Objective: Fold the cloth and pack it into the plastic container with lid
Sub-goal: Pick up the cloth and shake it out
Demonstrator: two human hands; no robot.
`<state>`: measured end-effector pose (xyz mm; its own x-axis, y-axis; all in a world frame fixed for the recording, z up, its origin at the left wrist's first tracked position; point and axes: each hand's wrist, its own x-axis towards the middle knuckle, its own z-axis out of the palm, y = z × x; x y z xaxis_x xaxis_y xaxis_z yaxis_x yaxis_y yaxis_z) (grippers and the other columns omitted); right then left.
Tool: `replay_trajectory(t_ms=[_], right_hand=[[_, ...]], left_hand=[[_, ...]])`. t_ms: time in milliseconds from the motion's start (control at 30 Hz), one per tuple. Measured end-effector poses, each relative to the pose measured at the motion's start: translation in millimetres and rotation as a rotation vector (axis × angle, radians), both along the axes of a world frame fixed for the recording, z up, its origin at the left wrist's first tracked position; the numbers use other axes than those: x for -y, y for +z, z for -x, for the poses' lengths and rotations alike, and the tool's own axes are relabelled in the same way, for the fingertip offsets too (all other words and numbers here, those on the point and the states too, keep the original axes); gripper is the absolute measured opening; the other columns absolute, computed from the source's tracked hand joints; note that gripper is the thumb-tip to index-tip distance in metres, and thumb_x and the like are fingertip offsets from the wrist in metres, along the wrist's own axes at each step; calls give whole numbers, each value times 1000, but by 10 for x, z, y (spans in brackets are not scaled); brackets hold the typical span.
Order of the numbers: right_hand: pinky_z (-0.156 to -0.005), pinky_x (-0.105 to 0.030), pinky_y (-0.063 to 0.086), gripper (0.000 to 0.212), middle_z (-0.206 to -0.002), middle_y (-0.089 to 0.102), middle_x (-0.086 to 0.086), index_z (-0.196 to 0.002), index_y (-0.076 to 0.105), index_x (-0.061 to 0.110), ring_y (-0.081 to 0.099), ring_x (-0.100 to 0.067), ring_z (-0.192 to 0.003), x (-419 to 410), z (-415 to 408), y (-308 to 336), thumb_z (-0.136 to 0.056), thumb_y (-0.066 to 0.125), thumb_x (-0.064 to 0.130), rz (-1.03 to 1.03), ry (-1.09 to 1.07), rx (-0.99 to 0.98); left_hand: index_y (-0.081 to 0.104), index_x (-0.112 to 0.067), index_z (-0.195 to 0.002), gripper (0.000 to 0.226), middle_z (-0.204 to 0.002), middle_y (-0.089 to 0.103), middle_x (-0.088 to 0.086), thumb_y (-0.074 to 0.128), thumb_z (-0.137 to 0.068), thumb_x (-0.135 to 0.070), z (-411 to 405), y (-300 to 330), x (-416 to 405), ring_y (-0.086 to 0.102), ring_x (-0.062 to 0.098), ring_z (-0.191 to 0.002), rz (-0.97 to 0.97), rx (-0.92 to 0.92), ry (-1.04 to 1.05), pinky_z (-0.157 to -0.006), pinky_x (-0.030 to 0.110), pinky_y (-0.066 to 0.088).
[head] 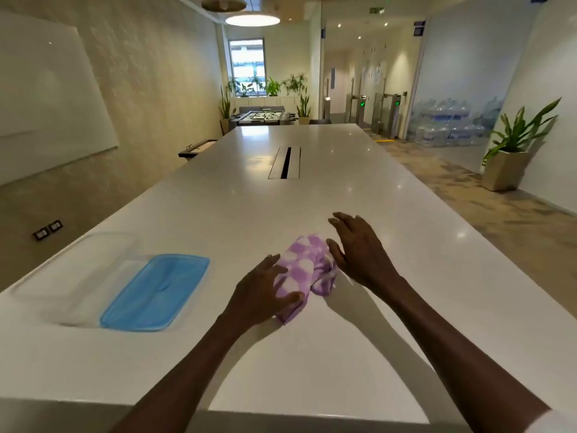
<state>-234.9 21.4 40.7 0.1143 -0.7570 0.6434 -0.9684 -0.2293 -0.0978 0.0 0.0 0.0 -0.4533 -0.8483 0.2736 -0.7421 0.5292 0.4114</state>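
White table (pixel 312 195): long and shiny, I see it in a big room.
Box (pixel 75 273): clear, left; blue lid (pixel 156 292) leans on it.
Cloth (pixel 307 270): purple, bunched between my hands.
Left hand (pixel 265 292): grips cloth.
Right hand (pixel 359 248): open, touching cloth.

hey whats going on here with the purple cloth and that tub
A person is working a purple and white checked cloth on a long white table. The left hand presses down on its near end, thumb gripping the edge, while the right hand rests open against its far side. The cloth is bunched, not neatly folded. To the left, a clear plastic container stands open and looks empty, with its blue lid lying beside it, overlapping its right edge.
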Motion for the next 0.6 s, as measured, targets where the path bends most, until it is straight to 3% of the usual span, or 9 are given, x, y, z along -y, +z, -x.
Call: replay_trajectory(t_ms=[133, 300, 433, 600], right_hand=[[-101, -45, 45, 42, -127, 63, -21, -125, 60, 0, 61, -36, -114, -46, -22, -218, -86, 67, 15, -70, 73, -56], [-94, -41, 51, 38, -123, 67, -15, -116, 67, 3, 64, -33, -107, -6, -10, -415, -79, 68, 10, -179, 137, -38], [-75, -40, 56, 24, -106, 73, -14, -97, 72, 4, 67, -34, -88, 50, 6, -512, -72, 70, 3, -202, 151, -55], [-67, -41, 53, 17, -102, 73, -10, -93, 71, 7, 64, -32, -85, 188, 63, -560, -77, 65, 5, -200, 101, -25]], left_hand=[[63, -26, -117, 69, -141, 53, -7, 66, -63, -68, 74, -168, -139, 53, 15, -126, 18, 46, 55, -95, 33, 49], [68, -27, -111, 45, -129, 62, -13, 67, -70, -46, 60, -249, -232, 61, 12, -114, 62, 4, 103, -87, 27, 50], [70, -27, -93, 22, -103, 71, -14, 63, -73, -35, 21, -270, -229, 68, 14, -93, 59, -70, 142, -73, 25, 52], [70, -30, -97, 43, -103, 70, -18, 69, -64, -58, -21, -252, -194, 67, 8, -89, 55, -31, 98, -72, 21, 49]])
